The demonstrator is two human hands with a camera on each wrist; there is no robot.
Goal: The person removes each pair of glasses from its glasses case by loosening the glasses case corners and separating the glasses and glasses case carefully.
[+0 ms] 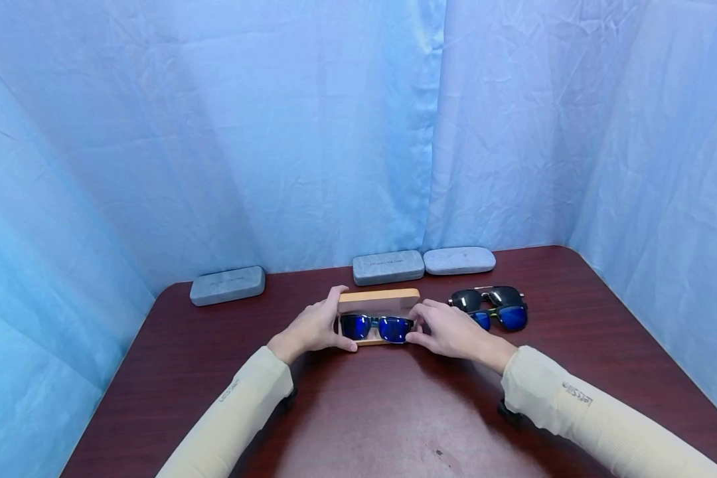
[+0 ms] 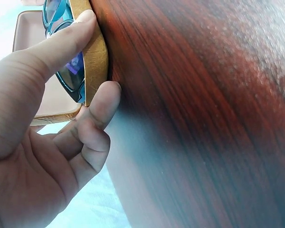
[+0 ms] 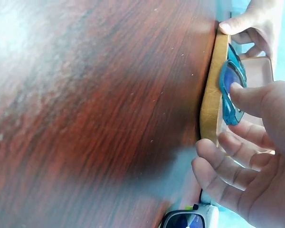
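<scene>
Right now both hands frame the open wooden case [image 1: 378, 302] mid-bench [image 1: 394, 411], blue-lensed sunglasses [image 1: 376, 327] lying in it. The left hand [image 1: 313, 328] has thumb and fingers [image 2: 97, 102] clamped on the case's end; the right hand [image 1: 451, 330] pinches the other end, thumb on a lens. I'd hold evenly, keeping pads off the lenses. Blue curtains [image 1: 275, 133] surround; grey cases [image 1: 388, 267] and spare sunglasses [image 1: 494, 307] lie behind.

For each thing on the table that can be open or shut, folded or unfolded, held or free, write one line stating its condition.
wooden case: open, lid up
blue sunglasses: lying in the case, held at both ends
left hand: grips the case's left end
right hand: holds the right end
two spare sunglasses: folded, free
three grey cases: shut
</scene>
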